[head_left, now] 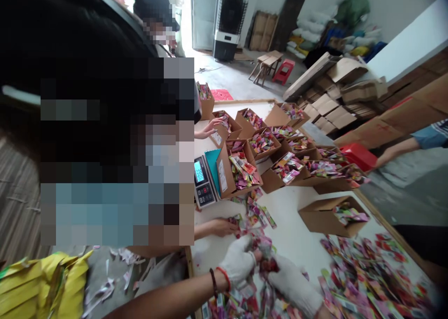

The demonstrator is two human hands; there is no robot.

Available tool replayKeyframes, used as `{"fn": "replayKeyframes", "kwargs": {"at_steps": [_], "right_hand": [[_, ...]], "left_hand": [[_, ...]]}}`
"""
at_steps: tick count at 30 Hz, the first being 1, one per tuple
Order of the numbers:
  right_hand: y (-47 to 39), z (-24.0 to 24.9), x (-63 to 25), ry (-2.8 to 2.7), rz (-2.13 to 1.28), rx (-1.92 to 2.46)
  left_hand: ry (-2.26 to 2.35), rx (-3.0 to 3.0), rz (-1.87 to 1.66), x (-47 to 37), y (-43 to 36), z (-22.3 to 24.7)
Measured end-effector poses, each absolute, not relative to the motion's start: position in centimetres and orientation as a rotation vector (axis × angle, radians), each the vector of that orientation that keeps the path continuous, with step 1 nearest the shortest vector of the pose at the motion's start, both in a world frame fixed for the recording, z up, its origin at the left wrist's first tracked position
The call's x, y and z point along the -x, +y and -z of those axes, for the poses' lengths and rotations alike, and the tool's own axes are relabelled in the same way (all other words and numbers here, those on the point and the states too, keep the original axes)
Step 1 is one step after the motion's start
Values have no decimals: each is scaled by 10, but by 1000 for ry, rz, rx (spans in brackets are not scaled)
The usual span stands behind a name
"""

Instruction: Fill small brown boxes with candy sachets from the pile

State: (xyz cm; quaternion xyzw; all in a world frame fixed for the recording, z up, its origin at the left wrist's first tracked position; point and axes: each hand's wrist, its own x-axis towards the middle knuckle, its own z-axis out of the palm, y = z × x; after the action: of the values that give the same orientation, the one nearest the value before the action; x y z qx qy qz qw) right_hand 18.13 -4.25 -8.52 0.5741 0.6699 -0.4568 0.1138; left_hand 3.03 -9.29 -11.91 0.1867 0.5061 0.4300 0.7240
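Holding a small bunch of packets [264,256] at the bottom middle of the frame, the left hand [238,263] and the right hand [292,286] both wear white gloves. The fingers of both hands are closed around the bunch, pressed together on it. The bunch sits just above a big pile of bright packets [367,281] spread over the white table [290,225] at the lower right. Another person's bare hand [220,226] touches packets just above the left hand. A scale [204,181] stands in the middle, beside open cardboard boxes [241,169] full of packets.
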Motion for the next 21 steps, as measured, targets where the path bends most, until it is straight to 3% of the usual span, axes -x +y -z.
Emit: {"fn": "replayKeyframes", "kwargs": {"at_steps": [9, 16, 19, 21], "right_hand": [[-10, 6, -136, 2213, 1347, -1407], [-24, 30, -167, 2060, 1491, -1542], [-37, 43, -178, 1942, 1446, -1616], [-46, 52, -183, 1913, 1470, -1645]], "left_hand": [[1065, -514, -1114, 9, -51, 50], [1499, -1017, -1502, 81, 24, -8], [1689, -1240, -1664, 87, 22, -8], [1618, -1384, -1515, 70, -6, 5]]}}
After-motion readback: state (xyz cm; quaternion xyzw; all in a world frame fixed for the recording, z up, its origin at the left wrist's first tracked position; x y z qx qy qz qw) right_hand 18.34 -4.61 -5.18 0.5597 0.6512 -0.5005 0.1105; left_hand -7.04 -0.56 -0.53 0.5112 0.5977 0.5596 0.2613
